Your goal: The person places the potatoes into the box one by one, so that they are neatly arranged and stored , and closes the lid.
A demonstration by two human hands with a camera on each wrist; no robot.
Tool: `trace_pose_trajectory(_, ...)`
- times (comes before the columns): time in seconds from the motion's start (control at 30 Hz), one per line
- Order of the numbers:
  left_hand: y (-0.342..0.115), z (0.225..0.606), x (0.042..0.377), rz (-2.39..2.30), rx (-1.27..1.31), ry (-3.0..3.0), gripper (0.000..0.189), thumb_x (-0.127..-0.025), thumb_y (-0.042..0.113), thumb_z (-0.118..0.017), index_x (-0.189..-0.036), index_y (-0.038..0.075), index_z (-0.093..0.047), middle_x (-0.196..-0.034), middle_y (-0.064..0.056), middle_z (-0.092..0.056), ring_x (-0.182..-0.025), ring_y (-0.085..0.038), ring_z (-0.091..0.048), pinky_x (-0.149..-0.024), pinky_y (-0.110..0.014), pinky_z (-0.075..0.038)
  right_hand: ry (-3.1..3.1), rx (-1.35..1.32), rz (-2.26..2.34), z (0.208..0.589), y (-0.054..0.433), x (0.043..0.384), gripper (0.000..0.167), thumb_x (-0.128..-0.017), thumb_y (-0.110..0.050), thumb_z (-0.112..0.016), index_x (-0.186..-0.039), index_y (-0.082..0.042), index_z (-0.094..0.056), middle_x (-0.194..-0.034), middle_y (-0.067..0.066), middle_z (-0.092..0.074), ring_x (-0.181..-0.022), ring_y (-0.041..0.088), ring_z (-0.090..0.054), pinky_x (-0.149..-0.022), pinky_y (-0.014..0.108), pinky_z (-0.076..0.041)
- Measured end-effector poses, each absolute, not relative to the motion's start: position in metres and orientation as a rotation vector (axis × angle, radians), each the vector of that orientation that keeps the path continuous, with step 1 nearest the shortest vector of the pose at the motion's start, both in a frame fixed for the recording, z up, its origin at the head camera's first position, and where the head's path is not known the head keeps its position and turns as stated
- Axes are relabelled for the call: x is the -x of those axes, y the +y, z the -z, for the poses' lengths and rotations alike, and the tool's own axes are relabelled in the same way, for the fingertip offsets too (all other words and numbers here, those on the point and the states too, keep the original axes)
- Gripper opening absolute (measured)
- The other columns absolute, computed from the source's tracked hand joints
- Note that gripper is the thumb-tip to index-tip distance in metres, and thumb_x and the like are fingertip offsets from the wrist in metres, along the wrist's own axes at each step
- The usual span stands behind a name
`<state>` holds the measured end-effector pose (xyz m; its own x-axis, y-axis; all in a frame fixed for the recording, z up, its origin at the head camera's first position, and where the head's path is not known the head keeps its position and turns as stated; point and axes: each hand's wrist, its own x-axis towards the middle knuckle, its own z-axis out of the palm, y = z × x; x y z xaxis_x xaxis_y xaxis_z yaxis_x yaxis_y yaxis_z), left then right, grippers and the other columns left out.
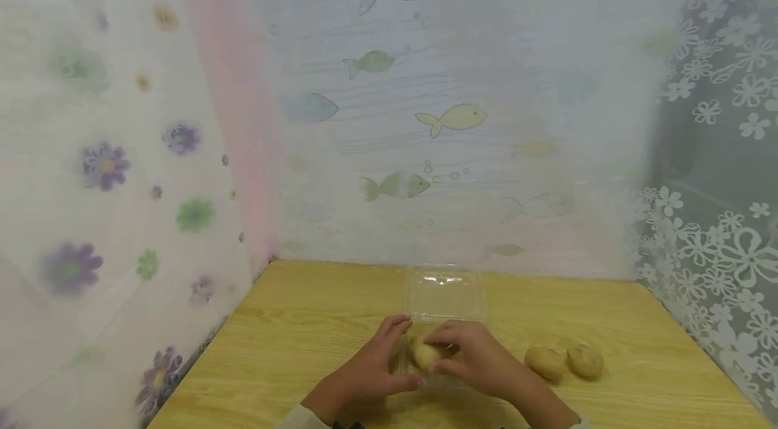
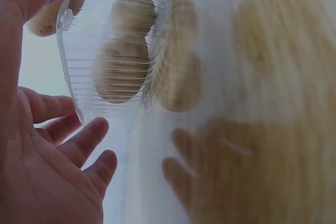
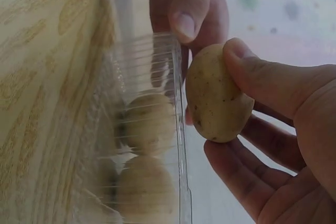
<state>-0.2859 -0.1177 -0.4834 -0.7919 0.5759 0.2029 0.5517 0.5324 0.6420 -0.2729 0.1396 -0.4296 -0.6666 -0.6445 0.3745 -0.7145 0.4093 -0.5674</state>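
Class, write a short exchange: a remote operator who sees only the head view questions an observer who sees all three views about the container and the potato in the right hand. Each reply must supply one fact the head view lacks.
Operator: The right hand blocks part of the clear container. What lies inside?
Observer: In the right wrist view, two potatoes show through its ribbed side.
Operator: And the held potato: is its skin unmarked? It looks too small here to tell.
Observer: No, the right wrist view shows small dark specks on it.
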Motion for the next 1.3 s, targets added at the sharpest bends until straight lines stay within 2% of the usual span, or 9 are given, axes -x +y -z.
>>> trace_pose_trajectory(0.37, -0.119, 0.483, 0.287, -1.110, -0.959, 2.703, 0.104, -0.089, 0.070, -0.068, -0.163, 0.010, -0.027, -0.168, -0.003, -0.023, -0.149, -0.032, -0.038, -0.111, -0.059, -0.044, -2.553, -1.236, -1.190, 0.438, 0.135, 0.273, 0.041, -0.086, -0.031, -0.083, -0.120, -0.009, -0.076, -0.113, -0.003, -0.074, -0.097, 0.005, -0.068, -0.079, 0.021, -0.060)
trace_pose_trajectory(0.73, -0.119, 0.480, 0.285, -1.127, -0.951, 2.703, 0.107, -0.087, 0.072, -0.069, -0.163, 0.010, -0.027, -0.168, -0.003, -0.024, -0.150, -0.032, -0.037, -0.113, -0.060, -0.042, -2.595, -1.204, -1.104, 0.442, 0.134, 0.274, 0.044, -0.086, -0.036, -0.081, -0.121, -0.009, -0.076, -0.112, -0.004, -0.073, -0.096, 0.004, -0.066, -0.079, 0.022, -0.059)
trace_pose_trajectory(0.97, -0.120, 0.479, 0.285, -1.151, -0.955, 2.656, 0.104, -0.090, 0.066, -0.070, -0.164, 0.008, -0.025, -0.169, -0.004, -0.021, -0.151, -0.035, -0.035, -0.114, -0.061, -0.041, -2.625, -1.189, -1.035, 0.447, 0.134, 0.276, 0.046, -0.086, -0.041, -0.079, -0.120, -0.010, -0.077, -0.112, -0.006, -0.073, -0.096, 0.001, -0.064, -0.079, 0.024, -0.059)
trace_pose_trajectory(1.3, -0.123, 0.478, 0.287, -1.193, -0.971, 2.589, 0.097, -0.094, 0.058, -0.070, -0.164, 0.008, -0.024, -0.169, -0.005, -0.020, -0.149, -0.036, -0.035, -0.114, -0.062, -0.040, -2.675, -1.193, -1.090, 0.452, 0.133, 0.278, 0.043, -0.086, -0.038, -0.081, -0.119, -0.011, -0.076, -0.113, -0.007, -0.072, -0.095, 0.000, -0.065, -0.081, 0.022, -0.059)
